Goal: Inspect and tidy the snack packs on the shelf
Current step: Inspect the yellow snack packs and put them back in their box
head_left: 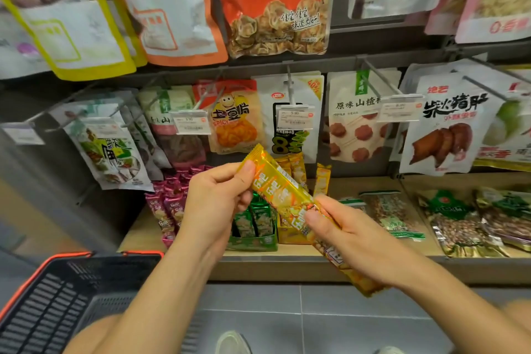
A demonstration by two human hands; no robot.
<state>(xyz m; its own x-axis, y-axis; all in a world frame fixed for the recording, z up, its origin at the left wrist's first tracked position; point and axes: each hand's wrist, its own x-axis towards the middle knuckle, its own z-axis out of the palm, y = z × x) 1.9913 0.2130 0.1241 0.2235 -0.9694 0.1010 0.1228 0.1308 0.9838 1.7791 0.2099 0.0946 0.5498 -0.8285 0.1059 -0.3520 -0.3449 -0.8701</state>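
Note:
A long yellow snack pack (283, 192) is held slantwise in front of the wooden shelf (287, 263). My left hand (214, 204) pinches its upper end with thumb and fingers. My right hand (349, 231) grips its lower half, and the pack's tail sticks out below that wrist. Behind the hands, display boxes stand on the shelf with pink packs (166, 204), green packs (255, 218) and more yellow packs (296, 167).
Flat nut bags (459, 224) lie on the shelf to the right. Hanging bags (365, 118) on metal hooks with price tags fill the rows above. A black shopping basket with an orange rim (57, 296) sits at lower left over the grey tile floor (316, 316).

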